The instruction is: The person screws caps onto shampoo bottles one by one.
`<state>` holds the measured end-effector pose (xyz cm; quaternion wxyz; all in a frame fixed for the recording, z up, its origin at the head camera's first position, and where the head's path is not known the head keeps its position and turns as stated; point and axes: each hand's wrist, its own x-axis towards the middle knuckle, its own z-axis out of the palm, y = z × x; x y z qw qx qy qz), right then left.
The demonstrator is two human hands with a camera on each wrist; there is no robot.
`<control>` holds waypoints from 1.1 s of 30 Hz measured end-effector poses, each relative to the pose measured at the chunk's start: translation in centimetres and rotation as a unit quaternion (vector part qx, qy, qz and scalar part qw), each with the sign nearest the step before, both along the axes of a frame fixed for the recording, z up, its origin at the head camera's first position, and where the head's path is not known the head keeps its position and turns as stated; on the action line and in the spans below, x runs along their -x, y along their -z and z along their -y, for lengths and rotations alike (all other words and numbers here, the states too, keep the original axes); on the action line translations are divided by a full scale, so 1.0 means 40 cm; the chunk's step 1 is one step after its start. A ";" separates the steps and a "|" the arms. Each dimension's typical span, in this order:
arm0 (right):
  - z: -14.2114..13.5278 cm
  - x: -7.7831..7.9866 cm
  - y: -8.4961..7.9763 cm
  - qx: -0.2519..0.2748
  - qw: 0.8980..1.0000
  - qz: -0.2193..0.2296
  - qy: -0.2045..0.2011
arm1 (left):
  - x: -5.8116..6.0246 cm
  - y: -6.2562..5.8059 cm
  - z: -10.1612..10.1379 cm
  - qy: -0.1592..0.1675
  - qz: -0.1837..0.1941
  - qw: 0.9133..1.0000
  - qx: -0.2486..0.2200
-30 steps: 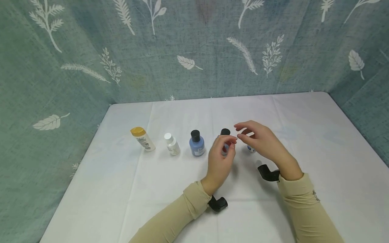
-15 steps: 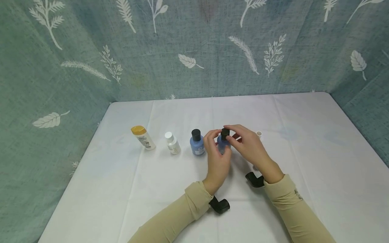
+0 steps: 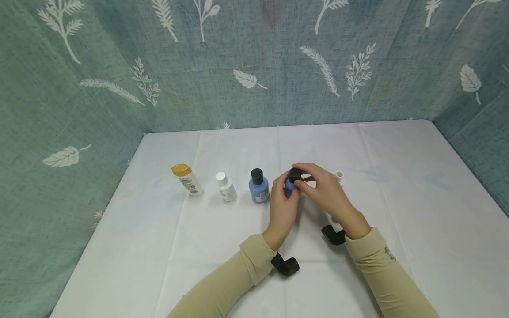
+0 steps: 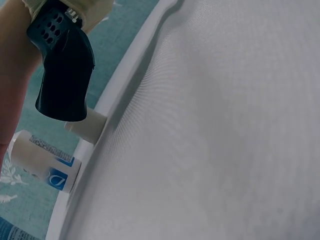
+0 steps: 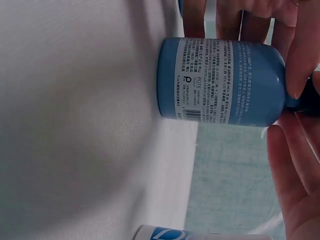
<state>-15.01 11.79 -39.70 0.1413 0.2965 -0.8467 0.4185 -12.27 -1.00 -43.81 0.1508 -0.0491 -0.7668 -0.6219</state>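
Note:
A blue bottle [image 5: 215, 82] with a printed white label stands on the white table, its base at the tabletop in the right wrist view. My left hand [image 3: 283, 214] holds its body from the left, thumb on the near side. From the right, my right hand [image 3: 325, 190] pinches the black cap [image 3: 295, 174], with the thumb in front and fingers behind. In the left wrist view, part of the blue bottle [image 4: 15, 230] shows at the lower left corner. Behind my right hand, a white bottle [image 3: 339, 175] is mostly hidden; its blue logo shows in the left wrist view.
To the left stand a second blue bottle [image 3: 259, 190] with a black cap, a small white bottle [image 3: 226, 187], and a white bottle with a yellow cap [image 3: 188, 180]. Black camera mounts [image 3: 286, 266] hang at both wrists. A green leaf-patterned cloth [image 3: 254, 66] encloses the table's back.
My right hand has moved left from beside the white bottle onto the blue bottle's black cap. My left hand has closed in round the bottle's body. The other bottles stay put.

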 end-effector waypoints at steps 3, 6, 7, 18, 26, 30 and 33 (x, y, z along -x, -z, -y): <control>0.001 0.000 0.001 0.009 1.000 0.001 0.006 | 0.004 0.002 0.001 0.005 0.000 1.000 0.004; 0.003 0.000 0.002 0.018 1.000 0.001 0.009 | 0.007 0.004 0.002 0.008 -0.003 1.000 0.000; 0.004 0.000 0.003 0.020 1.000 0.002 0.011 | 0.007 0.003 0.003 0.011 -0.003 1.000 -0.005; 0.028 -0.006 0.009 0.029 0.997 0.004 0.076 | -0.032 -0.078 0.004 0.017 0.001 1.000 -0.022; 0.037 -0.008 0.019 0.034 0.995 0.007 0.091 | -0.033 -0.075 0.005 0.022 -0.002 0.999 -0.023; 0.039 -0.008 0.024 0.032 0.995 0.010 0.095 | -0.035 -0.077 0.005 0.023 0.000 0.999 -0.027; 0.041 -0.008 0.026 0.030 0.995 0.009 0.099 | -0.036 -0.077 0.006 0.024 0.002 0.999 -0.030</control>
